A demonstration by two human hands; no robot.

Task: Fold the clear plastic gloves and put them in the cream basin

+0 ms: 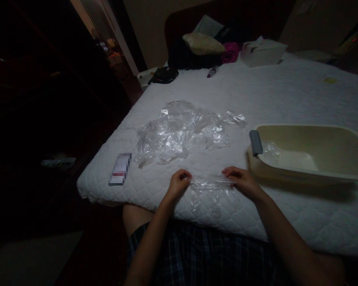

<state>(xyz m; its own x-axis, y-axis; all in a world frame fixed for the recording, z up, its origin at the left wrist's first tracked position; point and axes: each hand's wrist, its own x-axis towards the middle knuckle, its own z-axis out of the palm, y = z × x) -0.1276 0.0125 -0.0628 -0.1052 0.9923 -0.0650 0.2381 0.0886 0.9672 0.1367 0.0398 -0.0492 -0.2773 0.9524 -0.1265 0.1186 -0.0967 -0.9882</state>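
Between my two hands a clear plastic bag is stretched sideways over the near edge of the bed. My left hand pinches its left end, and my right hand pinches the right end. The lower part of the bag hangs loose and crumpled on the quilted cover. Just beyond my hands lies a spread pile of crumpled clear plastic bags. Right of my right hand stands a cream plastic tub with a grey handle grip. Inside the tub, at its left end, is some clear plastic.
A phone, its screen blurred, lies near the bed's left edge. On the white quilted bed, toward the headboard, are a white box, a yellowish pillow, a magenta roll and a dark bag. The room is dim.
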